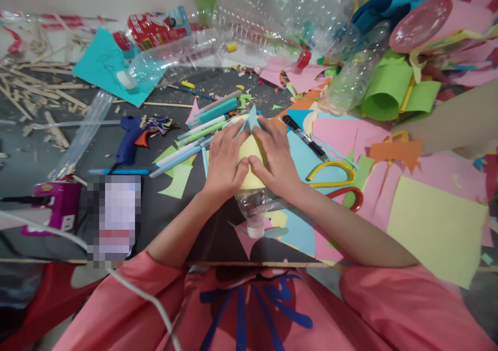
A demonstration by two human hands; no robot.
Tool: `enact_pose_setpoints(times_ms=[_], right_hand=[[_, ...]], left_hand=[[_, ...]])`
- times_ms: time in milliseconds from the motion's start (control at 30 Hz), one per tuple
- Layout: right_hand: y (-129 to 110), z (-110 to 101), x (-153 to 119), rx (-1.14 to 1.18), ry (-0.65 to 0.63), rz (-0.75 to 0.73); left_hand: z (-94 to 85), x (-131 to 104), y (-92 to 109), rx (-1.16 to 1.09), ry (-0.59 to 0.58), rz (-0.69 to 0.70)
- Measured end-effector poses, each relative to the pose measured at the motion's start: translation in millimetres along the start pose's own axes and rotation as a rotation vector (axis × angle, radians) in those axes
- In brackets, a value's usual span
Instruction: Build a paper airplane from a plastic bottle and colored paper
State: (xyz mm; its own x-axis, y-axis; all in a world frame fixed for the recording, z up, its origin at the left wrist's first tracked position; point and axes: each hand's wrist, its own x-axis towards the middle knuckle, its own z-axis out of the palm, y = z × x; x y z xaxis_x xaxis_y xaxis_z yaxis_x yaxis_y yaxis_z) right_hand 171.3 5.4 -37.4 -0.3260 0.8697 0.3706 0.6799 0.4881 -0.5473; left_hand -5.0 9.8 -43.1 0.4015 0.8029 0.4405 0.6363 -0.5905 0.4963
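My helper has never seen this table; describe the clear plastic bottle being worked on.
Near the middle of the dark tabletop, find the left hand and right hand. Beneath them lies the clear plastic bottle, its white cap facing the near edge. Pale yellow paper covers its body, unlike the bare clear bottle overlapping the turquoise paper.

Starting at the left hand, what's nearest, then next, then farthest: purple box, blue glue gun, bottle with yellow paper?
1. Bottle with yellow paper: touching the left hand.
2. Blue glue gun: off to the left.
3. Purple box: farthest left.
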Motion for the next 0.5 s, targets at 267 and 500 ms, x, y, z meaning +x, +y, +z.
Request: enact_pose_setpoints(times_ms=[267, 500], right_hand=[[-3.8, 3.7, -1.4, 0.015, 0.068, -0.035], [-3.0, 5.2, -0.7, 0.027, 0.023, -0.039]], left_hand=[[0.4, -0.8, -6.2, -0.038, -0.049, 0.057], [-0.9, 0.7, -5.5, -0.073, -0.063, 0.011]])
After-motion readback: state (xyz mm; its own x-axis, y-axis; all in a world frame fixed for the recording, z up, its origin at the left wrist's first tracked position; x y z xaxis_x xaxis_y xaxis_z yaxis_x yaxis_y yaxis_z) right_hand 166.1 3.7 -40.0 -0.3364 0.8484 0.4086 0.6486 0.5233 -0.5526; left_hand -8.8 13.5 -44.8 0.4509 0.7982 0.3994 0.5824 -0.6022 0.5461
